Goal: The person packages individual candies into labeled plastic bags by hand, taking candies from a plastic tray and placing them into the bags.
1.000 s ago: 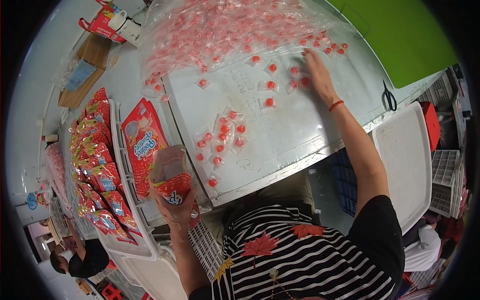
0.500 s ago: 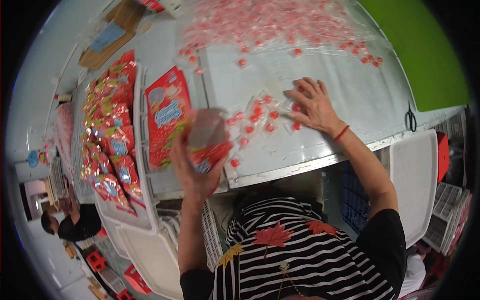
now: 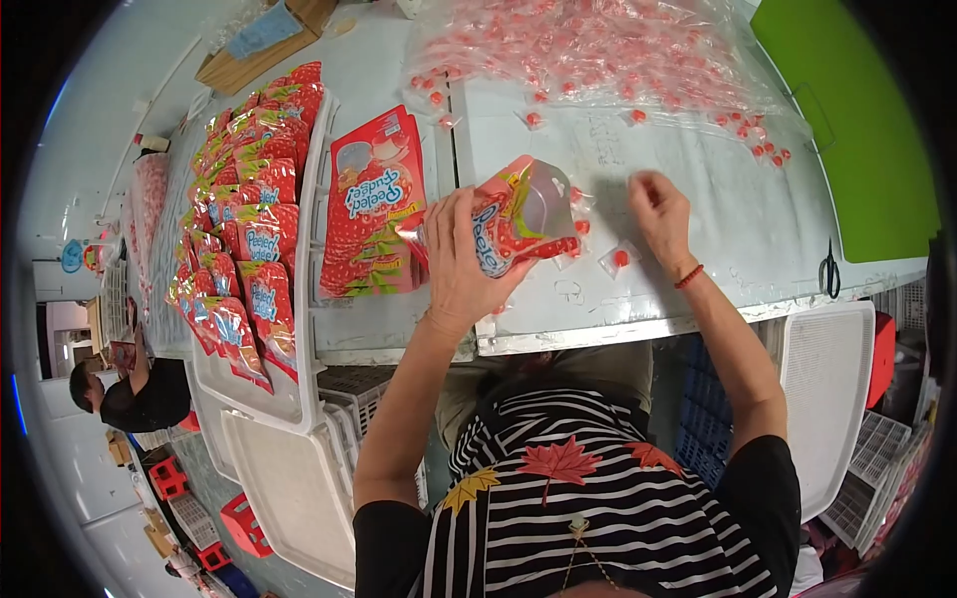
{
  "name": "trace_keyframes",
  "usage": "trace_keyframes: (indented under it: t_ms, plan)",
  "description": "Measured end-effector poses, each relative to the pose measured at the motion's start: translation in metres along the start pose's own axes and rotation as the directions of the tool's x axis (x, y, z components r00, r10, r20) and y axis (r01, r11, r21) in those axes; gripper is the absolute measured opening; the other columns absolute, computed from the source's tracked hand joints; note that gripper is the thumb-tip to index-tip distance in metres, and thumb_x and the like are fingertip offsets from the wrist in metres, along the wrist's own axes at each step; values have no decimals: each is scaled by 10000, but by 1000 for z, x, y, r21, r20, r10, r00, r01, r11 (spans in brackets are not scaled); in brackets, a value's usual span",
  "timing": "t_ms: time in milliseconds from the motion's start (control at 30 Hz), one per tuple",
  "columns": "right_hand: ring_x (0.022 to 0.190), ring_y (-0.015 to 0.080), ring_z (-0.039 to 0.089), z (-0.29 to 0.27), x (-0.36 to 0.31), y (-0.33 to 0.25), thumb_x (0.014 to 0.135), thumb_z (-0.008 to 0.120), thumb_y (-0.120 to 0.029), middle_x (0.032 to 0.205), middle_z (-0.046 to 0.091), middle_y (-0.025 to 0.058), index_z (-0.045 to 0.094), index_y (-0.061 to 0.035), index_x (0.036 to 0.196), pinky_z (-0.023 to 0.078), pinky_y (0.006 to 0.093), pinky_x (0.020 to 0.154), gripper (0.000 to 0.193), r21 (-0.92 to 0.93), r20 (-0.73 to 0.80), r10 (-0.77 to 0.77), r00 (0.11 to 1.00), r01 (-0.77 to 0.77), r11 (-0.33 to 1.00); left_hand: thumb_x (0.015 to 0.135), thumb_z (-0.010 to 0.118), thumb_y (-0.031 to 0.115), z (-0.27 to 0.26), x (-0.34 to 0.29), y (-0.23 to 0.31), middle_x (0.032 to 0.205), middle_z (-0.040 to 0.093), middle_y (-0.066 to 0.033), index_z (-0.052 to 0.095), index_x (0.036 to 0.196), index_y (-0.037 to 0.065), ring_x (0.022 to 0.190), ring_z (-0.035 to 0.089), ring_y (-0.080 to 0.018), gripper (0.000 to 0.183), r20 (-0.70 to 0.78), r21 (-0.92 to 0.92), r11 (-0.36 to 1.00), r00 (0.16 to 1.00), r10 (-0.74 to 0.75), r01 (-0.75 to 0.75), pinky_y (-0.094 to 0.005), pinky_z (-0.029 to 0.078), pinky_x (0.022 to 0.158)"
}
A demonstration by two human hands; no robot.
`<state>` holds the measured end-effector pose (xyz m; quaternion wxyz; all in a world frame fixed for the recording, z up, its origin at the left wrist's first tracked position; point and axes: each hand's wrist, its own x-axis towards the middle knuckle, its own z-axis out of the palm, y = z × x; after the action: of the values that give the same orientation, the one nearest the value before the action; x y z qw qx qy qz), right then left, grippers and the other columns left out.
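Note:
My left hand (image 3: 461,261) grips a red printed pouch (image 3: 518,214) with its mouth held open, lifted just above the white table (image 3: 698,239). My right hand (image 3: 658,204) is closed over small wrapped red candies right beside the pouch's mouth. A few loose wrapped candies (image 3: 618,259) lie under and next to that hand. A big heap of the same wrapped candies (image 3: 588,45) lies on clear plastic at the far side of the table.
A stack of flat red pouches (image 3: 371,204) lies left of my left hand. A white tray (image 3: 304,329) further left holds several filled pouches (image 3: 244,239). Scissors (image 3: 829,269) sit near the right edge, by a green mat (image 3: 857,110). Another person (image 3: 125,394) sits lower left.
My right hand gathered candies from the far table and pulled back toward the pouch. My left hand raised the pouch and brought it right, next to the right hand.

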<state>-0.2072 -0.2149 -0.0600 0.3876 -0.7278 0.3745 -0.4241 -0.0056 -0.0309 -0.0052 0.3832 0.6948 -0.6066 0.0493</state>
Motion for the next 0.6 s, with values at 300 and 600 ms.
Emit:
trace_keyframes:
  t_ms: [300, 600]
  plan:
    - [602, 59, 522, 50, 37, -122, 887, 560, -168, 872, 633, 45, 606, -8, 1046, 383, 194, 489, 230, 863, 139, 208, 968, -221, 455, 552, 880, 287, 10, 9, 12, 1243, 427, -222, 270, 1362, -31, 1161, 423, -386, 1062, -22, 100, 993, 998, 58, -56, -478, 343, 988]
    - [841, 124, 605, 54, 27, -117, 953, 532, -274, 947, 643, 61, 604, -10, 1044, 469, 268, 806, 288, 886, 178, 158, 971, -228, 403, 558, 878, 281, 16, 4, 6, 1251, 423, -227, 260, 1367, -31, 1159, 419, -392, 1064, 1, 64, 998, 1000, 8, -8, -491, 333, 992]
